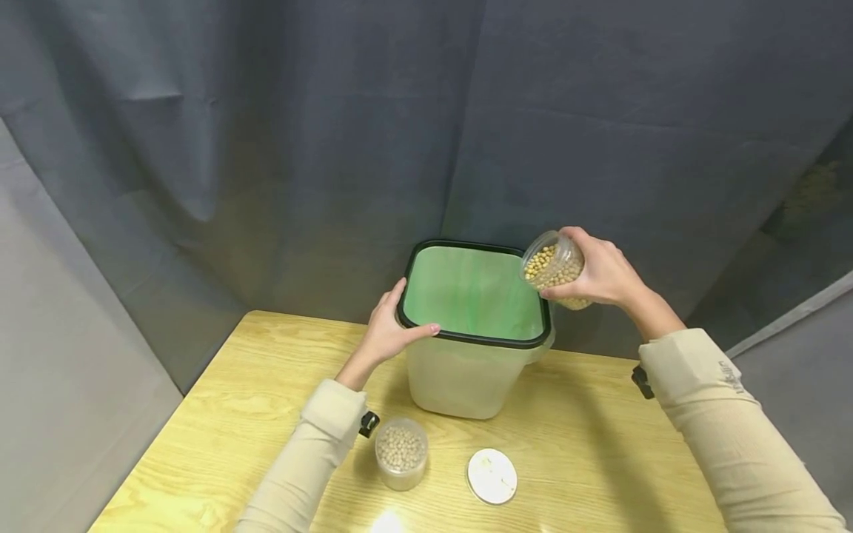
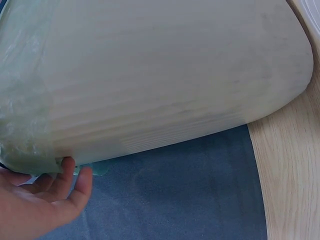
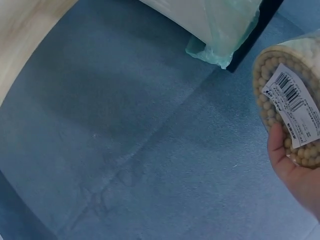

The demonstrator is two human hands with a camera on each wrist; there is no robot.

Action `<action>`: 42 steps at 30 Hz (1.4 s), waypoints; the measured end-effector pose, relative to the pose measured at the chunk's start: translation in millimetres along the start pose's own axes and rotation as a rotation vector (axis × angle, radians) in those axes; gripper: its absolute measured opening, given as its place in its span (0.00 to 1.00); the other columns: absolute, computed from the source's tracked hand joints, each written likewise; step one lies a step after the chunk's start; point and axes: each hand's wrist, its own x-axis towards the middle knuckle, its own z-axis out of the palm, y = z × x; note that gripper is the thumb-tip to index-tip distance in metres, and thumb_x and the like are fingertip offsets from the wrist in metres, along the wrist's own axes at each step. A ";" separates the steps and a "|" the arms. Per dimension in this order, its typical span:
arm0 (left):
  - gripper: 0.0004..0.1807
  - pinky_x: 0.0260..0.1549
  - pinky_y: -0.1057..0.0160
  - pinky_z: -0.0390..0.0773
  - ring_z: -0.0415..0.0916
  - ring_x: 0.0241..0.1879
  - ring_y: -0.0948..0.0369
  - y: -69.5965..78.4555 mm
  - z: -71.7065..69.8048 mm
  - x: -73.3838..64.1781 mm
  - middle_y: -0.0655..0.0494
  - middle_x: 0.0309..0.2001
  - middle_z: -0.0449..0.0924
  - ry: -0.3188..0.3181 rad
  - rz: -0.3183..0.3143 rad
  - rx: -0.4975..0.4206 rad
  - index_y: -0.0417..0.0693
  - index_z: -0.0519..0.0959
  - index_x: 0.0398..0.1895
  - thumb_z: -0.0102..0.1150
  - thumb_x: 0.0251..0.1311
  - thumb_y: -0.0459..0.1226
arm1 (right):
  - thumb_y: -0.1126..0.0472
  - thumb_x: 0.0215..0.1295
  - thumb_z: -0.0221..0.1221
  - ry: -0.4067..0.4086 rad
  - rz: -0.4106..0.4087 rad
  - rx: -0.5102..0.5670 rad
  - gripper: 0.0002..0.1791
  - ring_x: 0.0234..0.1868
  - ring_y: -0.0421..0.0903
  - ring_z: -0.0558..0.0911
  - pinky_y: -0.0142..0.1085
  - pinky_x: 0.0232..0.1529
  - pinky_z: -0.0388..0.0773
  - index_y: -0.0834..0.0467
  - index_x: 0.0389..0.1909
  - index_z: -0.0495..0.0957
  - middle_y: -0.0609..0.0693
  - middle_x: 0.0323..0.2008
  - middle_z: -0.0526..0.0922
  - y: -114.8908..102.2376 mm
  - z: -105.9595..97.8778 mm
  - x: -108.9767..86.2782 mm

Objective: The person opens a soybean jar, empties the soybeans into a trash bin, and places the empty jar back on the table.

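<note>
My left hand (image 1: 388, 333) grips the left front corner of a pale trash bin (image 1: 456, 377), thumb over its black rim. A green plastic liner (image 1: 469, 289) covers the inside. In the left wrist view, curled fingers (image 2: 62, 187) meet the bin wall by the liner's edge. My right hand (image 1: 608, 272) holds a clear plastic jar (image 1: 566, 266) of dried soybeans, tilted with its open mouth toward the bin, at the right rim. Beans still lie inside the jar. A barcode label (image 3: 292, 105) shows on its base in the right wrist view.
A second clear jar (image 1: 401, 453), filled with similar beans, stands on the wooden table (image 1: 266, 385) by my left sleeve. To its right lies a round white lid (image 1: 492, 476). A dark grey curtain (image 1: 346, 148) hangs right behind the bin.
</note>
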 end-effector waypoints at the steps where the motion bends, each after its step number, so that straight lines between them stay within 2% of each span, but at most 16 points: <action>1: 0.56 0.58 0.45 0.58 0.53 0.64 0.47 0.2 0.0 -0.1 0.45 0.65 0.55 -0.001 0.001 0.000 0.51 0.49 0.71 0.70 0.38 0.51 | 0.47 0.29 0.74 -0.004 -0.008 -0.013 0.49 0.37 0.59 0.76 0.51 0.32 0.71 0.59 0.57 0.64 0.62 0.40 0.77 -0.3 -0.3 1.0; 8: 0.56 0.58 0.45 0.59 0.54 0.64 0.47 0.3 0.4 -1.6 0.45 0.65 0.56 -0.003 0.000 0.002 0.50 0.50 0.71 0.70 0.39 0.51 | 0.45 0.28 0.73 -0.034 -0.038 -0.066 0.50 0.34 0.57 0.77 0.50 0.29 0.72 0.59 0.57 0.65 0.60 0.38 0.77 -3.3 0.8 7.1; 14: 0.55 0.58 0.46 0.59 0.54 0.63 0.48 0.6 0.1 -2.4 0.45 0.65 0.56 -0.004 -0.004 -0.002 0.50 0.50 0.71 0.70 0.39 0.50 | 0.44 0.27 0.73 -0.062 -0.033 -0.094 0.51 0.35 0.57 0.77 0.51 0.30 0.72 0.58 0.57 0.64 0.60 0.39 0.77 -4.3 2.5 8.3; 23: 0.55 0.58 0.46 0.59 0.54 0.63 0.48 0.9 -0.9 -3.3 0.45 0.65 0.57 -0.006 -0.005 0.001 0.51 0.50 0.71 0.70 0.39 0.50 | 0.42 0.24 0.74 -0.068 -0.071 -0.152 0.50 0.35 0.56 0.77 0.51 0.30 0.72 0.55 0.55 0.66 0.56 0.42 0.77 -7.8 3.3 10.4; 42: 0.55 0.58 0.46 0.59 0.55 0.63 0.48 0.3 0.1 -4.9 0.45 0.63 0.58 0.001 -0.004 0.009 0.51 0.51 0.70 0.70 0.38 0.50 | 0.42 0.24 0.74 -0.081 -0.069 -0.166 0.50 0.34 0.55 0.77 0.50 0.29 0.72 0.54 0.55 0.66 0.55 0.42 0.77 -10.8 4.0 9.9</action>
